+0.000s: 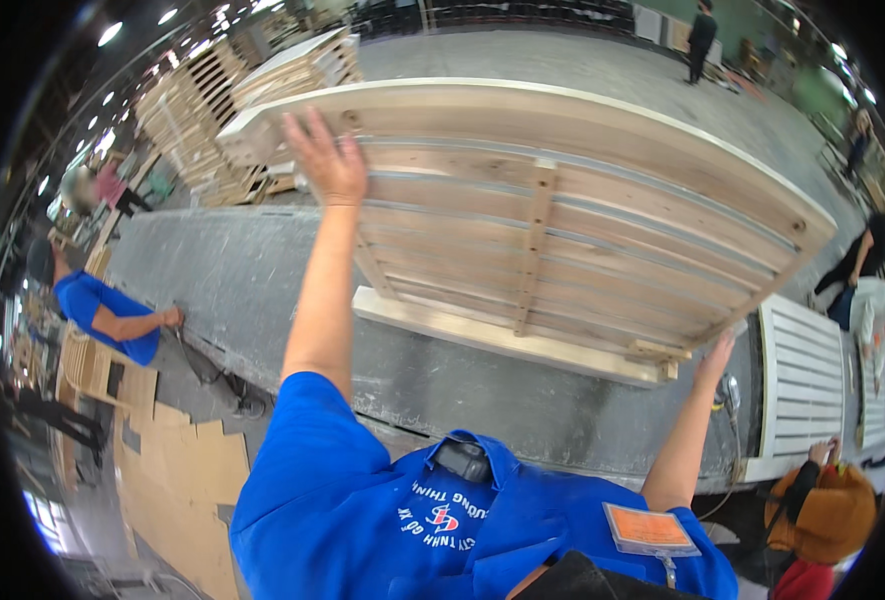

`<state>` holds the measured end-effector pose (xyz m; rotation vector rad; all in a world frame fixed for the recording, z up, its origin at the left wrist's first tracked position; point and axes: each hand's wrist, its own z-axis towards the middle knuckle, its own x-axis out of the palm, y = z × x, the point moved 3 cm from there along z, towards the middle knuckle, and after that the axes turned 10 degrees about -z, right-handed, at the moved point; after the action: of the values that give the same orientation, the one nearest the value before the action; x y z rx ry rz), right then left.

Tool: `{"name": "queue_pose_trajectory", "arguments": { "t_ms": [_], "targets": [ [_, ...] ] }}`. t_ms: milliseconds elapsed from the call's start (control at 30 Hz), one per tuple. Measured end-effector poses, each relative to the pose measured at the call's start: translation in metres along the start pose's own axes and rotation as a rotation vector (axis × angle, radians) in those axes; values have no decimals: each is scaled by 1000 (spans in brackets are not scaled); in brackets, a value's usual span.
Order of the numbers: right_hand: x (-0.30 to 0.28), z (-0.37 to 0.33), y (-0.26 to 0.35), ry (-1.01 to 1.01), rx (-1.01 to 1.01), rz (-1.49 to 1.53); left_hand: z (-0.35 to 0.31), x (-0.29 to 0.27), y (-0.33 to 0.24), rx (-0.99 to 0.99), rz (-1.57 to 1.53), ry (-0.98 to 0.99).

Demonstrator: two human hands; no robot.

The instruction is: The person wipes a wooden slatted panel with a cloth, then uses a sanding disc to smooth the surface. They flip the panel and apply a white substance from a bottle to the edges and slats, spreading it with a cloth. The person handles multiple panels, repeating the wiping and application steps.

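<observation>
A pale slatted wooden panel (pixel 442 240) stands tilted on edge over the grey worktable (pixel 212 262). Its lower rail (pixel 502 338) rests on the tabletop, and a drilled centre strip (pixel 534 245) crosses the slats. My left hand (pixel 330 168) lies with fingers spread against the panel's upper left corner, beside a round hole in the top rail. Down at the lower right corner, my right hand (pixel 718 352) holds the panel's side edge; its fingers are blurred and partly hidden. A small power tool (pixel 730 393) with a cord lies near my right hand.
White slatted panels (pixel 802 370) lie to the right, near a person in an orange-brown top (pixel 822 512). Another person in blue (pixel 112 315) stands at the table's left. Stacked wooden frames (pixel 197 115) rise behind. Flattened cardboard (pixel 182 480) covers floor at left.
</observation>
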<state>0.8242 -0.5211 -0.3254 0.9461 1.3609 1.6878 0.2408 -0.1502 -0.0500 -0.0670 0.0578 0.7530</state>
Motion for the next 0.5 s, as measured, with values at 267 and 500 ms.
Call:
{"name": "queue_pose_trajectory", "arguments": {
  "t_ms": [267, 500],
  "targets": [
    [10, -8, 8, -58, 9, -53, -80, -3, 27, -162, -51, 32],
    [18, -6, 14, -120, 2, -102, -106, -20, 35, -409, -98, -8]
  ]
}}
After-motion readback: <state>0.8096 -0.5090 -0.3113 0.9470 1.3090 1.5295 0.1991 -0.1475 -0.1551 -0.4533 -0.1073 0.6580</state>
